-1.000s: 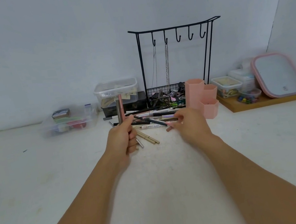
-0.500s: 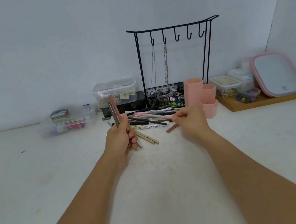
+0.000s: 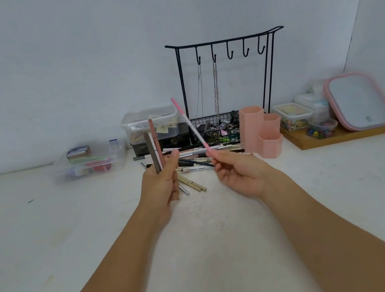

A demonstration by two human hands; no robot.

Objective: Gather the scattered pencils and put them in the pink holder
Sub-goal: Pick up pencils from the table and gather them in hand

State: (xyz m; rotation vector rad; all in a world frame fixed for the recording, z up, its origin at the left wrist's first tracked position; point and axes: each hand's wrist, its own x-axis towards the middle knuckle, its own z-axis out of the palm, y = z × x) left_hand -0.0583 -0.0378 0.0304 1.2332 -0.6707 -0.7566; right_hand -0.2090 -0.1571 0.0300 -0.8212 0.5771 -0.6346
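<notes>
My left hand (image 3: 161, 184) is shut on a small upright bundle of pencils (image 3: 155, 149), brown, grey and white. A long pink-and-white pencil (image 3: 189, 123) is pinched in my right hand (image 3: 239, 172) and tilts up to the left. Behind both hands several more pencils (image 3: 197, 161) lie scattered on the white table, one marked "SWEET MINT". Two tan pencils (image 3: 192, 184) rest just right of my left hand. The pink holder (image 3: 260, 130), made of three hexagonal cups, stands to the right of the pile.
A black wire jewellery stand (image 3: 227, 85) with hanging chains rises behind the pile. Clear plastic boxes (image 3: 88, 160) sit at the back left, another clear tub (image 3: 150, 123) behind my left hand. A wooden tray (image 3: 344, 134) with small containers and a pink-rimmed mirror (image 3: 359, 100) is far right.
My right hand has lifted a pink-and-white pencil out of the pile and raised it, tip up to the left. My left hand keeps its bundle, barely moved.
</notes>
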